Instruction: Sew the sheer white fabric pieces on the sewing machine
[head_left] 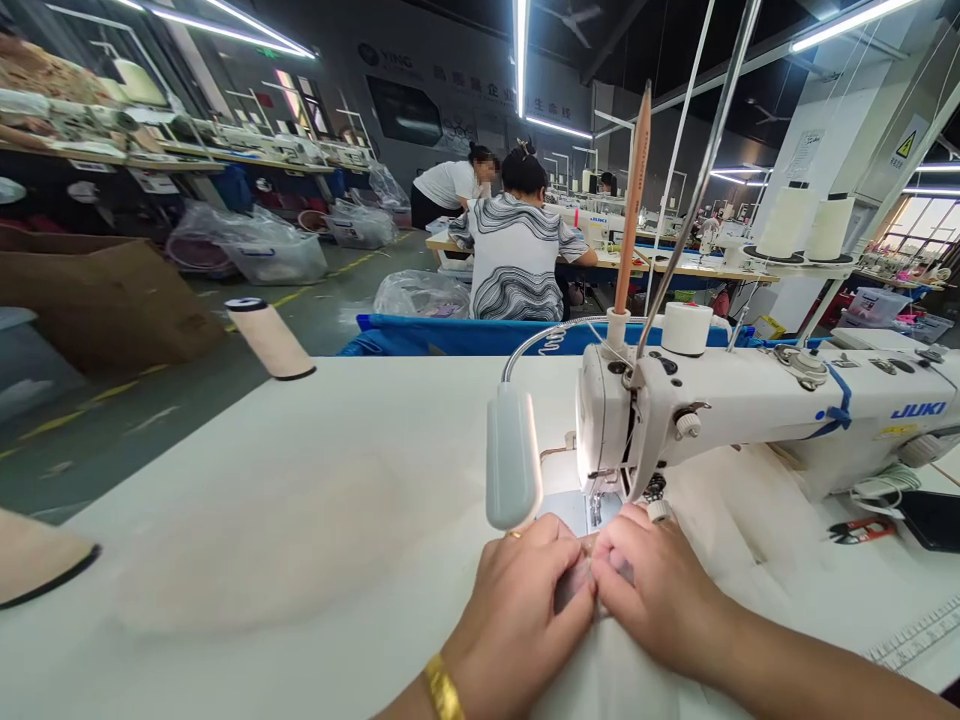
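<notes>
Both hands meet just in front of the needle and presser foot (595, 508) of a white sewing machine (720, 400). My left hand (525, 600) is closed, thumb against fingers, on a pale, thin piece of fabric (622, 665). Close against it, my right hand (652, 590) pinches the same fabric with bent fingers. Between the fingertips only a small bit of cloth shows; the rest of the grip is hidden. More pale fabric (720, 500) lies under the machine's arm on the right. A small lamp (513, 460) hangs left of the needle, above my left hand.
Red-handled thread snips (861, 530), a dark phone-like object (934, 518) and a clear ruler (919, 635) lie at right. Beige pieces with dark rims, one upright (270, 340), stand at left. A pencil (634, 200) sticks up from the machine. People work beyond the blue cloth (450, 337).
</notes>
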